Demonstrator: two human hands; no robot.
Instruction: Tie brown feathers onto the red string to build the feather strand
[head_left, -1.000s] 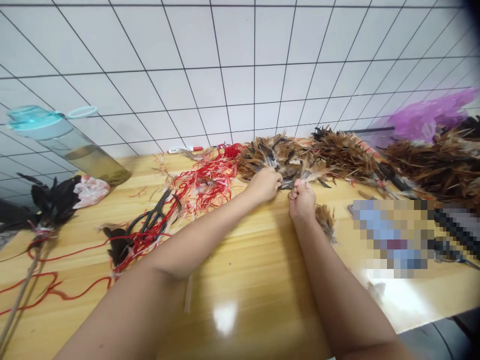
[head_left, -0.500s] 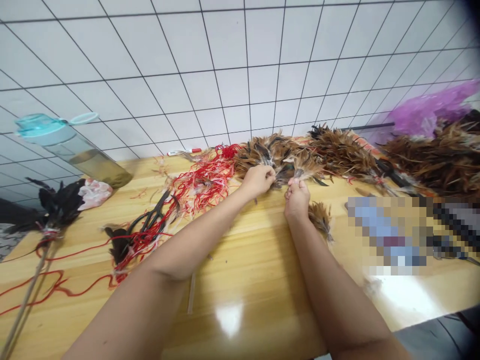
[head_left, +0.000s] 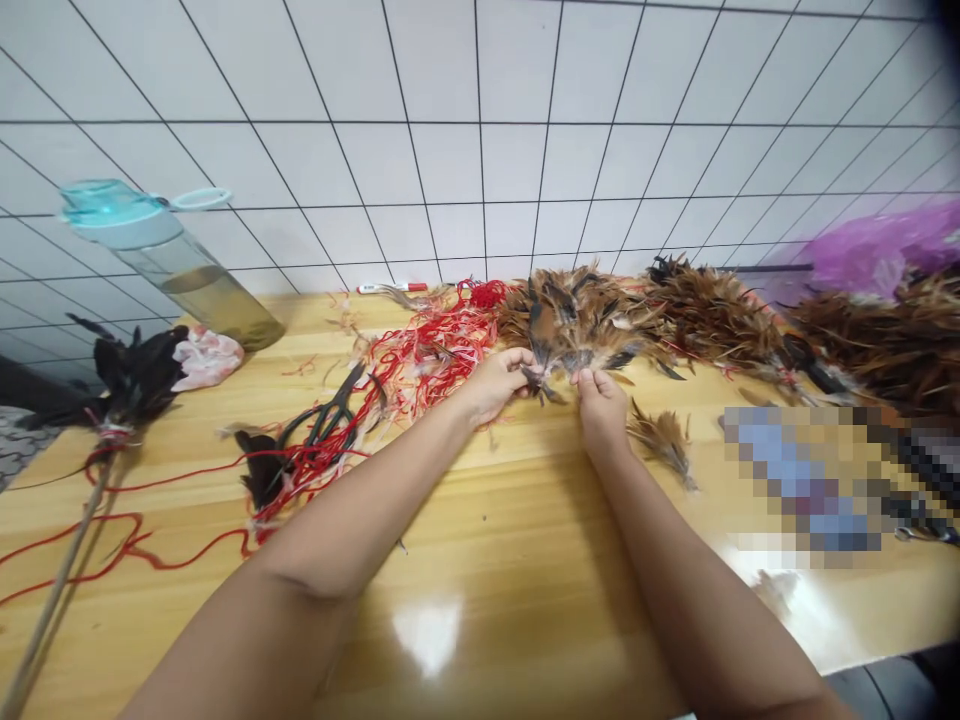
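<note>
A bunch of brown feathers [head_left: 574,325] lies at the back of the yellow wooden table [head_left: 480,560]. My left hand [head_left: 495,383] is closed in a pinch on the quill ends at the bunch's near edge. My right hand [head_left: 600,400] is closed too, its fingertips gripping the same feathers just to the right. A small loose tuft of brown feathers [head_left: 664,440] lies right of my right wrist, apart from it.
Tangled red string [head_left: 420,360] and black scissors [head_left: 326,425] lie left of the hands. A teal-capped bottle [head_left: 172,270], a black feather duster on a stick [head_left: 112,400], more brown feather piles [head_left: 877,345], a purple bag [head_left: 877,250] and a tiled wall surround the table.
Both hands drew slightly toward me with the feather ends still pinched. The view shifted, and the bunch now shows fanned out above the fingers.
</note>
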